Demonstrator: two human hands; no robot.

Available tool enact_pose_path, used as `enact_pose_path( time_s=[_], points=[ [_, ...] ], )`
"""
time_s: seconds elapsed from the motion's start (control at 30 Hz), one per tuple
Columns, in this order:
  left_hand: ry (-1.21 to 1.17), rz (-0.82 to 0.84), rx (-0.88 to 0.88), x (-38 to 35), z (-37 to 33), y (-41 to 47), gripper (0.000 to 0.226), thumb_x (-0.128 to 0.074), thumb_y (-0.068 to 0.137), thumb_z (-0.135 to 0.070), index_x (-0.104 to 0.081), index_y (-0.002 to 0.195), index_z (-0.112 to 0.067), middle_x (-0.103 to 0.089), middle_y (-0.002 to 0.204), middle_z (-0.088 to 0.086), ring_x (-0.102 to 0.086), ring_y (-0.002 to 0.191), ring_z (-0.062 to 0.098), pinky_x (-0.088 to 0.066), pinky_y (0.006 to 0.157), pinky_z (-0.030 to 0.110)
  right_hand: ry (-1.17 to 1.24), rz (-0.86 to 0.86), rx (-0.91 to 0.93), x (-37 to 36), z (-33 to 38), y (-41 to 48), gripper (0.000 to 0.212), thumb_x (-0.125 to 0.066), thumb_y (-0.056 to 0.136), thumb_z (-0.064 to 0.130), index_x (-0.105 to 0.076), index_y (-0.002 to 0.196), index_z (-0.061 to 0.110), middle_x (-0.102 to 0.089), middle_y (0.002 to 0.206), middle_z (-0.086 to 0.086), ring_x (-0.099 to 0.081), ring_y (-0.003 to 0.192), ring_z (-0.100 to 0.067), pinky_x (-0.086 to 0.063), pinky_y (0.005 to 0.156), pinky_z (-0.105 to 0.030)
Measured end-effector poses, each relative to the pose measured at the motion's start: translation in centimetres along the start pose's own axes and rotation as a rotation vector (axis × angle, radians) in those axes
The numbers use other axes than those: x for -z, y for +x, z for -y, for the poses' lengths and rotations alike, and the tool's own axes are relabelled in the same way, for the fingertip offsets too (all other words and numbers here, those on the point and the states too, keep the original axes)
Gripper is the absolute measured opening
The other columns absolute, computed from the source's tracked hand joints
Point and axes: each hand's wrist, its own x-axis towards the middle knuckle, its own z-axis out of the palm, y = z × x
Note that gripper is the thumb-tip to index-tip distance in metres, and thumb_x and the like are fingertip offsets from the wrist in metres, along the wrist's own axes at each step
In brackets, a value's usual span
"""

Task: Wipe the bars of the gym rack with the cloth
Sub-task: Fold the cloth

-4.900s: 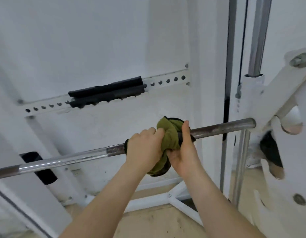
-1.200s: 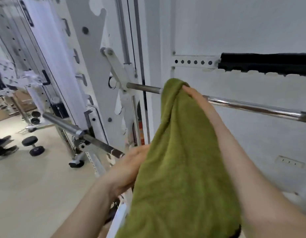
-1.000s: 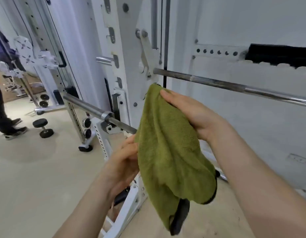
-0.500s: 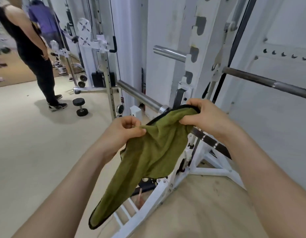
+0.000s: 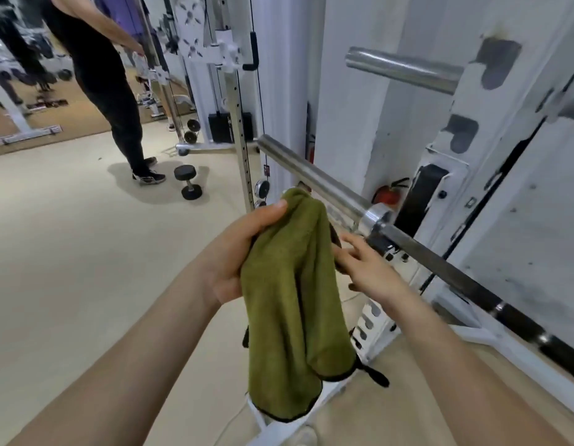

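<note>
An olive-green cloth (image 5: 292, 304) with a black edge hangs bunched from my left hand (image 5: 244, 249), whose thumb pinches its top. My right hand (image 5: 364, 268) is beside the cloth with its fingers spread, touching the cloth's right side. Just beyond both hands runs a steel barbell (image 5: 314, 175), its sleeve pointing up-left and its dark shaft (image 5: 472, 281) running down-right through the white gym rack (image 5: 491, 130). A second steel bar end (image 5: 401, 70) sticks out of the rack higher up.
A person in black (image 5: 99, 75) stands at the back left. A black dumbbell (image 5: 187, 180) lies on the beige floor near them. A white cable machine (image 5: 227, 91) stands behind. A red fire extinguisher (image 5: 387, 194) sits by the rack's foot.
The cloth, stretched between both hands before, now hangs bunched from my left hand. My right hand has let go of its edge and opened. My view has turned further left.
</note>
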Motion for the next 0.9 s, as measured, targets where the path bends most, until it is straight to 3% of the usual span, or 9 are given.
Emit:
enact_pose_path(
  time_s=[0.1,0.2,0.27,0.37,0.57,0.67,0.73,0.83,0.9],
  points=[
    [-0.087,-0.05,-0.03,2.9,-1.3,2.6,0.035,-0.066,0.078,-0.032,-0.073,0.101,-0.007,-0.069,0.099,0.012,-0.067,0.09,0.026,-0.055,0.081,0.037,0.25,-0.069,-0.334,-2.1,-5.2,3.0,0.059,-0.049,0.088,0.064,-0.051,0.13,0.022,-0.057,0.123,-0.003,-0.058,0.106,-0.019,-0.05,0.089,-0.042],
    [-0.153,-0.083,-0.047,5.4,-2.3,4.7,0.036,-0.06,0.081,-0.035,-0.072,0.101,-0.007,-0.068,0.097,0.011,-0.066,0.088,0.025,-0.055,0.082,0.037,0.664,0.187,-0.605,-5.6,-8.1,4.9,0.082,-0.037,0.081,0.078,-0.057,0.127,0.014,-0.063,0.124,-0.011,-0.058,0.113,-0.024,-0.044,0.102,-0.049],
    [-0.176,-0.107,-0.04,6.6,-3.0,6.0,0.035,-0.058,0.083,-0.035,-0.072,0.1,-0.007,-0.068,0.096,0.011,-0.065,0.088,0.024,-0.054,0.084,0.037,0.823,0.372,-0.583,-7.5,-7.9,6.4,0.092,-0.029,0.076,0.085,-0.058,0.129,0.017,-0.063,0.128,-0.007,-0.052,0.123,-0.022,-0.032,0.11,-0.052],
    [-0.191,-0.144,-0.047,7.8,-4.5,7.6,0.036,-0.052,0.087,-0.036,-0.073,0.096,-0.009,-0.068,0.094,0.009,-0.065,0.085,0.023,-0.055,0.082,0.036,0.919,0.447,-0.483,-8.8,-4.8,9.7,0.075,-0.03,0.081,0.079,-0.05,0.135,0.032,-0.058,0.135,0.003,-0.044,0.131,-0.015,-0.024,0.109,-0.048],
    [-0.172,-0.254,-0.097,11.1,-7.4,9.4,0.039,-0.051,0.091,-0.041,-0.07,0.105,-0.011,-0.067,0.101,0.011,-0.065,0.092,0.026,-0.053,0.084,0.04,0.685,0.326,-0.349,-10.2,0.8,15.7,0.05,-0.062,0.086,0.053,-0.055,0.129,0.028,-0.062,0.125,0.009,-0.05,0.118,-0.008,-0.031,0.11,-0.042],
    [-0.141,-0.357,-0.118,13.5,-8.9,10.7,0.04,-0.051,0.091,-0.044,-0.071,0.104,-0.012,-0.068,0.099,0.01,-0.066,0.088,0.024,-0.054,0.08,0.038,0.497,0.225,-0.28,-12.1,2.4,17.5,0.031,-0.055,0.095,0.044,-0.063,0.11,0.018,-0.063,0.092,0.005,-0.056,0.086,-0.011,-0.045,0.091,-0.037],
    [-0.115,-0.444,-0.119,15.4,-10.1,11.7,0.04,-0.055,0.089,-0.047,-0.071,0.106,-0.013,-0.068,0.099,0.009,-0.066,0.086,0.023,-0.054,0.08,0.037,0.207,0.199,-0.129,-13.0,3.8,18.9,0.036,-0.048,0.098,0.043,-0.065,0.091,0.013,-0.059,0.075,-0.002,-0.054,0.069,-0.017,-0.044,0.073,-0.035],
    [-0.066,-0.515,-0.115,19.3,-12.2,14.1,0.048,-0.056,0.088,-0.05,-0.068,0.116,-0.013,-0.067,0.108,0.009,-0.065,0.092,0.023,-0.054,0.081,0.037,-0.234,0.195,0.1,-13.3,7.4,21.4,0.044,-0.04,0.099,0.046,-0.062,0.087,0.011,-0.063,0.081,-0.007,-0.061,0.079,-0.026,-0.049,0.075,-0.039],
    [-0.075,-0.514,-0.135,22.0,-13.8,16.2,0.051,-0.056,0.089,-0.05,-0.065,0.122,-0.013,-0.067,0.11,0.009,-0.065,0.096,0.023,-0.053,0.083,0.037,-0.18,0.225,0.129,-12.9,11.0,23.2,0.041,-0.04,0.1,0.046,-0.062,0.093,0.013,-0.066,0.086,-0.007,-0.063,0.078,-0.025,-0.056,0.076,-0.041]
  ],
)
